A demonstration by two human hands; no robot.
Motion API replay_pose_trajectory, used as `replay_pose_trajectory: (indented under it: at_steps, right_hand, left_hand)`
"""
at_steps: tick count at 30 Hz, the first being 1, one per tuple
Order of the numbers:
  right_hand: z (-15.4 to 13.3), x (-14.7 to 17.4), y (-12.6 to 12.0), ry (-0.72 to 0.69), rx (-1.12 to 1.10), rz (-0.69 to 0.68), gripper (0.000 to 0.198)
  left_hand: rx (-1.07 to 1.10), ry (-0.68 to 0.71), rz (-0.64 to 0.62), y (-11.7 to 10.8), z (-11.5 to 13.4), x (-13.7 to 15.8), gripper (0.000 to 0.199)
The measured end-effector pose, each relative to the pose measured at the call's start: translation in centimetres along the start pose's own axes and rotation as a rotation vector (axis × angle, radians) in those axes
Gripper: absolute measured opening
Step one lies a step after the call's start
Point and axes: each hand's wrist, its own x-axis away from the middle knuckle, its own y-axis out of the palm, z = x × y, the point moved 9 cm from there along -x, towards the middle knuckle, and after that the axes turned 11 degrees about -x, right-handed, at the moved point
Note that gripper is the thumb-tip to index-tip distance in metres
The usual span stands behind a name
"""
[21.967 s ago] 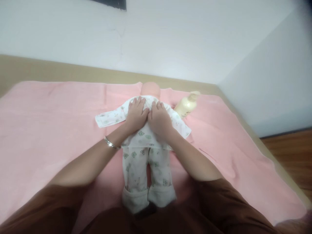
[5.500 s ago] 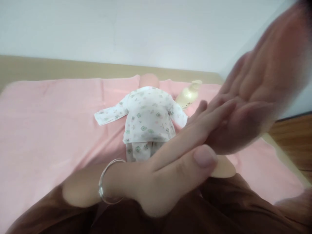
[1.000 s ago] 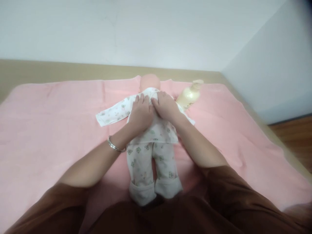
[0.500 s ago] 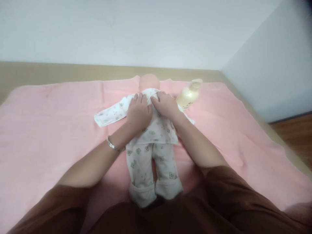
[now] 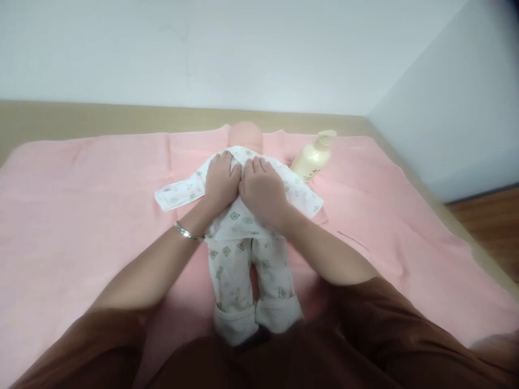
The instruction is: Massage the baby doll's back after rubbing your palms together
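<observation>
A baby doll (image 5: pixel 245 136) lies with its head away from me, dressed in a white patterned top (image 5: pixel 239 216) and matching trousers (image 5: pixel 231 275) with turned-up cuffs. My left hand (image 5: pixel 222 182) rests flat on the upper left of the top, fingers stretched toward the doll's head. Beside it, my right hand (image 5: pixel 265 189) lies on the upper right of the top, fingers extended. The two thumbs nearly meet at the middle. Both sleeves of the top spread outward. The doll's face cannot be seen.
A pink cloth (image 5: pixel 101 216) lies under the doll on a tan surface (image 5: pixel 101 116). A cream pump bottle (image 5: pixel 314 158) leans to the right of the doll's shoulder. A pale wall (image 5: pixel 243 54) rises behind, and wooden floor (image 5: pixel 486 227) shows at the right.
My right hand has slid down the doll's top and slightly left. My left hand has shifted a little left. More of the doll's right-side sleeve now shows.
</observation>
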Motion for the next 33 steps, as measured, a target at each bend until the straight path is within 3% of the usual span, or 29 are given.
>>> replay_pose_trajectory:
  at_steps: [9,17,24,29,33]
  right_hand:
    - [5.2,-2.9,0.3,0.148,-0.22,0.008,0.052]
    - [5.2,-2.9,0.7,0.152,-0.198,-0.02,0.053]
    - [6.3,-3.5,0.6,0.17,-0.195,-0.024,0.043]
    - [4.8,-2.5,0.4,0.107,-0.129,0.005,0.048]
    - [2.0,-0.4,0.2,0.043,-0.129,0.055,0.048]
  left_hand:
    - [0.021,0.007,0.049,1.1,-0.5,0.4,0.053]
    - [-0.006,0.063,0.019,1.1,-0.1,0.3,0.051]
    - [-0.154,0.177,-0.082,-0.1,2.8,2.6,0.058]
    - [-0.17,0.241,-0.229,0.1,3.0,2.2,0.049]
    - [-0.094,0.133,-0.191,0.5,0.4,-0.2,0.042]
